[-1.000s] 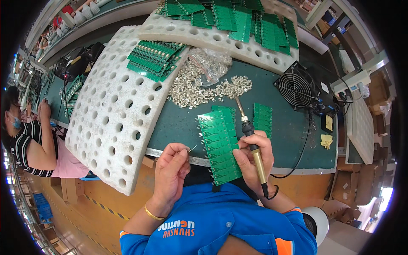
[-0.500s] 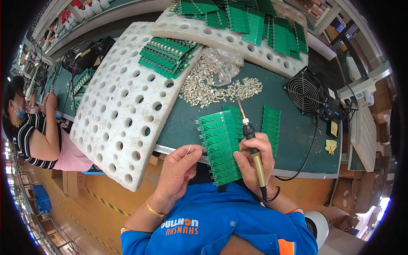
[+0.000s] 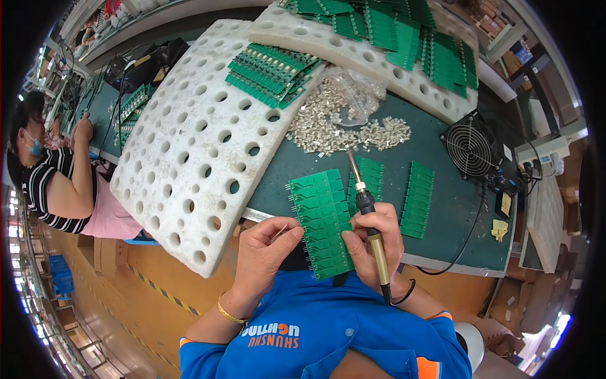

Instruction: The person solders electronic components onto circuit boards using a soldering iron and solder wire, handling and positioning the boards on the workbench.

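Note:
A green circuit board panel (image 3: 322,224) with a row of metal pins down its left edge is held upright in front of me. My right hand (image 3: 377,243) wraps round a soldering iron (image 3: 375,237), its tip pointing away toward the heap of parts, while the thumb presses the board's right edge. Beside the pins, my left hand (image 3: 265,249) pinches a thin piece of solder wire (image 3: 279,232); its fingertips are close to the board's left edge. Two more green panels lie on the bench, one panel (image 3: 369,183) partly behind the iron and another panel (image 3: 418,199) farther right.
A heap of small metal parts (image 3: 315,123) with a clear plastic bag (image 3: 360,95) lies beyond the board. White perforated foam sheets (image 3: 167,151) carry stacked boards (image 3: 271,72). A black fan (image 3: 470,148) stands right, near a yellow sponge (image 3: 499,230). A co-worker (image 3: 69,183) sits at left.
The view has shifted, so the bench items appear farther right. The board and both hands stay together near the same place, the board slightly turned; both grips are unchanged.

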Demonstrator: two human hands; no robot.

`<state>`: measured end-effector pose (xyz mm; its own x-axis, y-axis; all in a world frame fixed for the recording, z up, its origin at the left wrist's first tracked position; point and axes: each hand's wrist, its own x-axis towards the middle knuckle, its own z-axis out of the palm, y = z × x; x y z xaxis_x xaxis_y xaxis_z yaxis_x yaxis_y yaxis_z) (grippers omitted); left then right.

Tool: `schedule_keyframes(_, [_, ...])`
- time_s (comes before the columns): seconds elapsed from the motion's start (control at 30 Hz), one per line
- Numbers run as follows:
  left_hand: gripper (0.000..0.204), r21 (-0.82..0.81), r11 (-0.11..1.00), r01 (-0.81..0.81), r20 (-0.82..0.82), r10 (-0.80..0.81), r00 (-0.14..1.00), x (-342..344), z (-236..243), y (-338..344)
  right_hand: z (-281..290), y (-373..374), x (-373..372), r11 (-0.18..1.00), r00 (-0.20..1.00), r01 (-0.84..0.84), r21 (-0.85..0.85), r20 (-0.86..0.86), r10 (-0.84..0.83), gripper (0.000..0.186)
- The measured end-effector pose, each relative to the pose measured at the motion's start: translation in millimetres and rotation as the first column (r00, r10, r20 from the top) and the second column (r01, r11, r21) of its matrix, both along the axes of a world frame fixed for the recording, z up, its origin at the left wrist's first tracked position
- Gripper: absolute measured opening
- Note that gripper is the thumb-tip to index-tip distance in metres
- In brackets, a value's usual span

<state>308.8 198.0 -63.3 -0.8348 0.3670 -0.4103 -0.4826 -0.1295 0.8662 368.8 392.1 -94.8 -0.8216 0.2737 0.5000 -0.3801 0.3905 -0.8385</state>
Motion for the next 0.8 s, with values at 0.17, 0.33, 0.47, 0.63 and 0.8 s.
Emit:
schedule_keyframes(0.17, [0.016,0.045,0.997,-0.061,0.062,0.058,0.996,5.9,-4.4,-8.8,-2.7,-8.2,-3.9,0.999,0.999,-0.034,0.013,0.008,0.034,0.034])
schedule_keyframes(0.33, [0.016,-0.054,0.998,-0.024,0.082,0.028,0.996,5.9,-10.8,-15.9,-3.1,-6.4,-7.9,0.962,0.997,-0.079,0.263,0.019,0.077,0.037])
schedule_keyframes(0.47, [0.016,-0.055,0.996,-0.077,0.119,0.083,0.989,10.1,-25.4,-15.1,-2.7,-2.5,5.5,0.946,0.994,-0.094,0.309,-0.017,0.104,0.032])
schedule_keyframes(0.63, [0.016,-0.061,0.994,-0.086,0.213,0.097,0.972,6.7,-38.7,-15.1,1.4,12.5,18.8,0.926,0.939,-0.341,0.162,0.023,0.342,0.032])
schedule_keyframes(0.8, [0.015,-0.084,0.992,-0.095,0.194,0.11,0.975,4.6,-39.1,-9.0,2.2,13.7,20.9,0.91,0.912,-0.409,0.068,0.073,0.404,0.028])
